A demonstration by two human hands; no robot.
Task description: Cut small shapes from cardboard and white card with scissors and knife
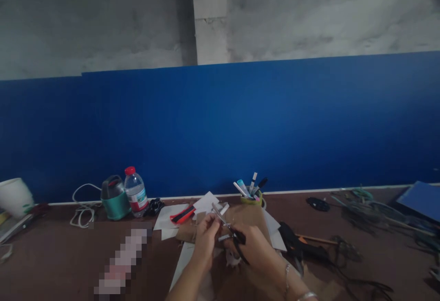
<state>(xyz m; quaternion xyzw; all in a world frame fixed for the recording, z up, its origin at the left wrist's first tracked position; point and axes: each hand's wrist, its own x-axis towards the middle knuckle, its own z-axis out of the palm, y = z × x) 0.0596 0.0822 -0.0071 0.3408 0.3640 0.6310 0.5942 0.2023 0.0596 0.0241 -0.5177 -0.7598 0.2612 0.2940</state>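
My right hand (252, 243) is closed on the dark handles of a pair of scissors (223, 218), whose metal blades point up and to the left. Close beside the blades, my left hand (207, 232) has its fingers pinched together; whatever they hold is too small to make out. Brown cardboard (252, 216) and white paper pieces (207, 201) lie behind and around both hands. A red and black utility knife (182, 215) rests on the paper left of my left hand. Under my right wrist some small pale scraps (233, 259) show.
Behind the hands stands a yellow-green holder (256, 199) with several pens. To the right lie a black glue gun (305, 246) and tangled cords (371, 218). A water bottle (136, 193), a green and grey container (115, 200) and a white cable (82, 211) are at left. A blue panel (220, 127) borders the table.
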